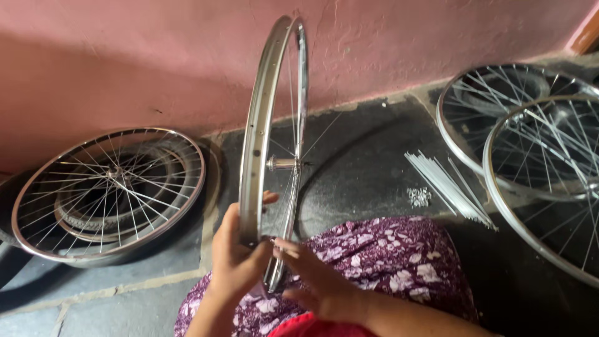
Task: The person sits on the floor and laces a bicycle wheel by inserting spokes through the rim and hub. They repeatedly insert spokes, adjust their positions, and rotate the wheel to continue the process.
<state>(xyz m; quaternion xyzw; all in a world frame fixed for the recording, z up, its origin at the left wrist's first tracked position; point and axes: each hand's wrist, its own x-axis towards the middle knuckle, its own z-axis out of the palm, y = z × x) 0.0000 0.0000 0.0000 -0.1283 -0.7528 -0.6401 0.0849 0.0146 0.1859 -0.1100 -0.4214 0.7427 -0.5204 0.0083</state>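
A shiny metal bicycle wheel rim [257, 125] with thin spokes and a centre hub [281, 164] stands upright, edge-on to me, over my lap. My left hand [234, 256] grips the rim's lower part from the left. At the bottom of the wheel, my right hand [318, 281] reaches in from the right, its fingers pinching near the spokes by the rim. What the fingertips hold is too small to tell.
A spoked wheel [109, 190] lies flat on tyres at the left. Two more spoked wheels [536, 143] lie at the right. A bundle of loose spokes [446, 184] and a small pile of nipples [419, 197] rest on the dark stone floor. A pink wall [156, 56] stands behind.
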